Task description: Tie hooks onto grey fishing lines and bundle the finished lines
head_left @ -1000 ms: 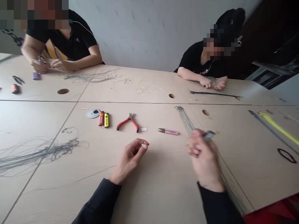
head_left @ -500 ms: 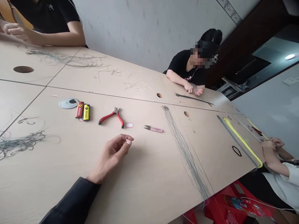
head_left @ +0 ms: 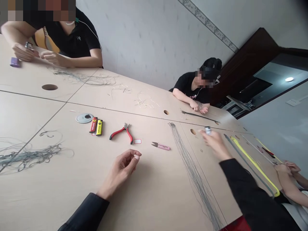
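My left hand (head_left: 123, 171) is held above the table left of centre, thumb and forefinger pinched together. Whatever the pinch holds, if anything, is too small to make out. On the right, my right hand (head_left: 215, 144), a little blurred, is closed around a lighter (head_left: 207, 130) whose metal top shows. Beyond my left hand lie red-handled pliers (head_left: 122, 130) with their handles spread, and small pink thread snips (head_left: 161, 146). A red lighter (head_left: 93, 124) and a yellow lighter (head_left: 99, 127) lie farther left. Between my hands stretches a long bundle of thin grey lines (head_left: 190, 163).
Tangled lines with hooks (head_left: 31, 155) lie at the left, near a round pale disc (head_left: 83, 118). Cable holes, such as one (head_left: 49, 87), pierce the table (head_left: 144, 205). Co-workers sit across and at the right. Yellow cord (head_left: 255, 165) runs along the right side.
My right hand has come into view from the right with a lighter. The left hand keeps its pinch. The view has shifted, and the co-worker at upper left now holds a small metal-topped object.
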